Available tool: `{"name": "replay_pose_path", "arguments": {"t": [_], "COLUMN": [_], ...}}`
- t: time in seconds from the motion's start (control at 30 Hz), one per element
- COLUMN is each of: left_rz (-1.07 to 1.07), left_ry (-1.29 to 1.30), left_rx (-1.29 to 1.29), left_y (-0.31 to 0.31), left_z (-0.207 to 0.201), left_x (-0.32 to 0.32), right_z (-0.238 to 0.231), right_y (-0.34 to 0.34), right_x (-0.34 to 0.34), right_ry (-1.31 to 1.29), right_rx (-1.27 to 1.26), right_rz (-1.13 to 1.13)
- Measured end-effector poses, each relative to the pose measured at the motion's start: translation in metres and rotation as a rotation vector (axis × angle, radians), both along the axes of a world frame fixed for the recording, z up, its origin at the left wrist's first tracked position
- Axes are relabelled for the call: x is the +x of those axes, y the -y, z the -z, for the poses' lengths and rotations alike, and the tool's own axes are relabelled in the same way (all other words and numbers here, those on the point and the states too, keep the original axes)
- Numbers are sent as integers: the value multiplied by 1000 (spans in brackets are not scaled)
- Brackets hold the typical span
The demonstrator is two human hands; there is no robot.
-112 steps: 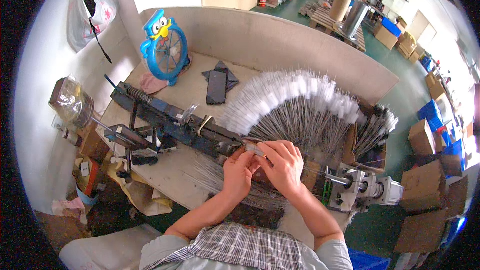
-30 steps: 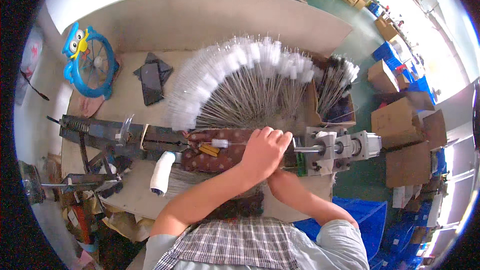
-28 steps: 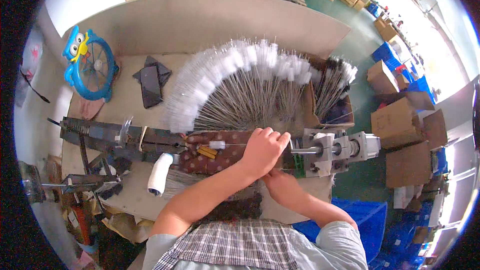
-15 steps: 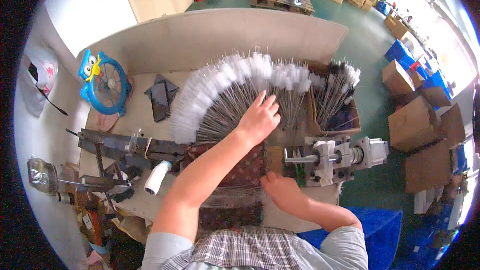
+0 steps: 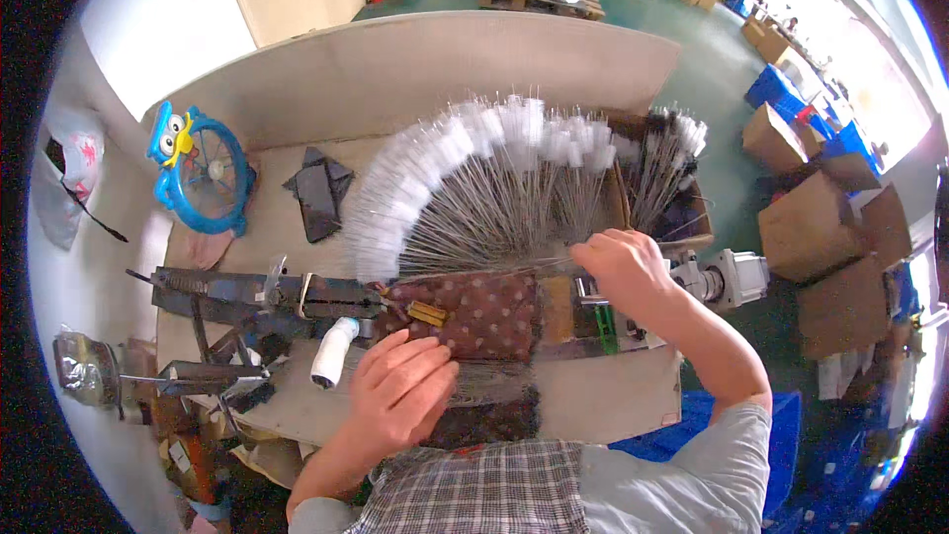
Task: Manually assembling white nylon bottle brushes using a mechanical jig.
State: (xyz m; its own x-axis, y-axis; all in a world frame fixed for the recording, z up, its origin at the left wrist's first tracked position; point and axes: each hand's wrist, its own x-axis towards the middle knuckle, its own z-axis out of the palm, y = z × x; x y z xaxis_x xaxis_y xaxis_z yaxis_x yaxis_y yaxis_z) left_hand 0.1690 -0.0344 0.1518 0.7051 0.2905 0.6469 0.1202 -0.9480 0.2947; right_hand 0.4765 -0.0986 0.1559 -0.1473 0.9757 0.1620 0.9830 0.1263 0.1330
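A wide fan of white-tipped wire brushes (image 5: 465, 198) lies on the far side of the worktable. My right hand (image 5: 625, 265) is at the fan's near right end, fingers pinched together; a thin wire seems to run left from its fingertips, but what they grip is too fine to make out. Closer to me, my left hand (image 5: 400, 391) hovers by the near left edge of a brown dotted cloth (image 5: 484, 311), fingers stretched out and nothing seen in them. A small yellow-brown piece (image 5: 427, 313) lies on the cloth. Thin wires (image 5: 484, 383) lie along its near edge.
At right stands a metal motor-like unit (image 5: 736, 279), partly behind my right arm. A box of dark-tipped brushes (image 5: 672, 173) stands beyond it. On the left are a dark metal mechanism (image 5: 237, 292), a white tube (image 5: 334, 354), a blue fan (image 5: 205, 173) and a dark phone-like slab (image 5: 318, 200).
My left hand has drawn back from the brushes toward me, to the cloth's near left side. My right hand has moved away from me and rightward, from the cloth's edge to the fan's end.
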Motion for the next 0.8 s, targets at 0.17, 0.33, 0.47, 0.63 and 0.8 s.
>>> {"name": "replay_pose_path", "arguments": {"t": [0.17, 0.33, 0.47, 0.63, 0.8], "left_rz": [-74, -171, -161, -305, -482], "left_ry": [65, 145, 117, 29, 325], "left_rx": [-82, -380, -511, -735, -1417], "left_y": [1, 12, 23, 21, 17], "left_z": [26, 54, 64, 82, 85], "left_x": [-12, -18, -3, -8, -41], "right_z": [15, -6, 10, 37, 44], "right_y": [-5, -10, -42, -78, -90], "right_x": [6, -9, -58, -117, -140], "right_ry": [-614, -549, -665, -852, -851], "right_rx": [-347, -471, -172, 4, 103], "right_rz": [177, 120, -213, -332, -310]}}
